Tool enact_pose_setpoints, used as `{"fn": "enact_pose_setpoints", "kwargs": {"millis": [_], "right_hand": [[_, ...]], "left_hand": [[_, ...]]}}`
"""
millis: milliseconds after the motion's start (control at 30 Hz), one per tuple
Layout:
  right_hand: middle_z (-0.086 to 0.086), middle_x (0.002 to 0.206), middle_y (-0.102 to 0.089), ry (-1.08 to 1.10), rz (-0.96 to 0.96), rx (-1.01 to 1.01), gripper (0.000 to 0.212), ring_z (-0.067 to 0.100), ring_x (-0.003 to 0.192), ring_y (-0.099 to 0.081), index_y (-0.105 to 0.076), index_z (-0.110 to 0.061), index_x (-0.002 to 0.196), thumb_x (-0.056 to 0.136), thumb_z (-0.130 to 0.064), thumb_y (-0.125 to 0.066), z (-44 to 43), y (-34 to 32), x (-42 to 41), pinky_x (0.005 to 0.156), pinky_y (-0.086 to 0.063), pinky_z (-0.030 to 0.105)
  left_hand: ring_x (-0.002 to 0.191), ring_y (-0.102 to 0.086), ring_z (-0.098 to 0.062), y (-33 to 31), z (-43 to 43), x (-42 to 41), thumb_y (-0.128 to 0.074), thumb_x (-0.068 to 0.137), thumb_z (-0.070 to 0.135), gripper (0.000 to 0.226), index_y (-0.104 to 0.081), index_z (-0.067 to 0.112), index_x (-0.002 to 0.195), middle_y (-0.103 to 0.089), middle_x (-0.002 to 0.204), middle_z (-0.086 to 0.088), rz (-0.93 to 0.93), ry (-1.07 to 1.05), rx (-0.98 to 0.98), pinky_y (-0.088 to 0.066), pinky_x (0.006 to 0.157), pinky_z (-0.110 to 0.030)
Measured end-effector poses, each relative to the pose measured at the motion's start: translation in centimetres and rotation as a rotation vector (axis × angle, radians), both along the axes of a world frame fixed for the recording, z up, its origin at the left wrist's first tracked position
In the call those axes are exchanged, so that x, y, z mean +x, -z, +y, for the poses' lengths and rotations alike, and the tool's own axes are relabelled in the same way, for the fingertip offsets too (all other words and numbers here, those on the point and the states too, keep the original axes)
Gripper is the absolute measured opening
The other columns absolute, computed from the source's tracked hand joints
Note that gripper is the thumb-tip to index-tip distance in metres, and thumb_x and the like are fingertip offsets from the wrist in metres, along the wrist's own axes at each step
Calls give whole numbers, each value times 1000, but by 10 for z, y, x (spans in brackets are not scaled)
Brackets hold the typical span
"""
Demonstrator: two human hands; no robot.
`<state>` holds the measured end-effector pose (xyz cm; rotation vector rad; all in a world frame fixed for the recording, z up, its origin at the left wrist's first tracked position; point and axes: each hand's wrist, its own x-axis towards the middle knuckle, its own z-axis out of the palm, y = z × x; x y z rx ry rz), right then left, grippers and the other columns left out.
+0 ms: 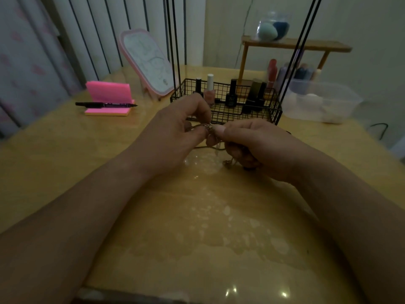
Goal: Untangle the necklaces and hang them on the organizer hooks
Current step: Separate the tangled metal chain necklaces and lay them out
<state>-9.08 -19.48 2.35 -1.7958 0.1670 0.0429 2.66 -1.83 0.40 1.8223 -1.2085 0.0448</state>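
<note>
My left hand (175, 126) and right hand (252, 141) pinch the tangled necklaces (209, 128) between them just above the bench (197, 216), with chain ends dangling under my right hand. A black wire basket (225, 113) stands just behind.

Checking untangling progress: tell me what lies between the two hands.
Head view: tangled thin metal chain necklaces bridge the gap, pinched by the left hand and the right hand.

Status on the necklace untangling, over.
Left hand, right hand: both pinching the tangled necklaces, off the table. One strand dangles under the right hand. Wire basket close behind, not blocking.
</note>
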Motion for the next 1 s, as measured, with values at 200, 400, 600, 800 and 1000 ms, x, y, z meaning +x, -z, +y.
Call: {"fn": "enact_pose_setpoints", "kwargs": {"millis": [200, 400, 600, 800, 1000], "right_hand": [[-4, 60, -48, 165, -119, 24, 16, 9, 49, -36, -77, -20, 98, 102, -27, -62, 1, 6, 3, 47, -26, 24], [-1, 71, -55, 8, -299, -71, 12, 10, 59, -40, -77, -24, 98, 97, -19, -67, 2, -2, -4, 53, -32, 26], [-6, 71, -65, 121, -191, -186, 20, -2, 52, -50, -72, -19, 113, 100, -9, -62, -7, -2, -5, 49, -38, 15], [-13, 64, -65, 164, -191, -249, 16, -4, 51, -52, -75, -18, 112, 99, -15, -65, -9, -7, -5, 48, -40, 9], [-18, 59, -61, 121, -222, -286, 14, -2, 52, -46, -77, -20, 98, 98, -28, -65, -10, -10, -6, 48, -38, 11]], "left_hand": [[77, -61, -8, 0, 0, 0, -70, 97, 16, 21, -55, 24, 109, -58, 97, 11, -33, -38, 14, -55, 65, -35], [73, -60, -24, -2, 0, 4, -67, 100, 21, 5, -63, 22, 96, -64, 80, -5, 62, -61, 18, -52, 66, -45], [65, -49, -6, -6, 3, 7, -68, 99, 19, 9, -69, 23, 91, -59, 74, -7, 134, -109, 26, -41, 62, -23], [62, -51, -5, -16, 13, 11, -69, 99, 21, 9, -72, 22, 91, -60, 73, 1, 256, -80, -21, -49, 63, -34], [58, -50, 4, -18, 12, 9, -67, 100, 23, 8, -72, 18, 97, -57, 61, 19, 310, -18, -2, -44, 60, -18]]}}
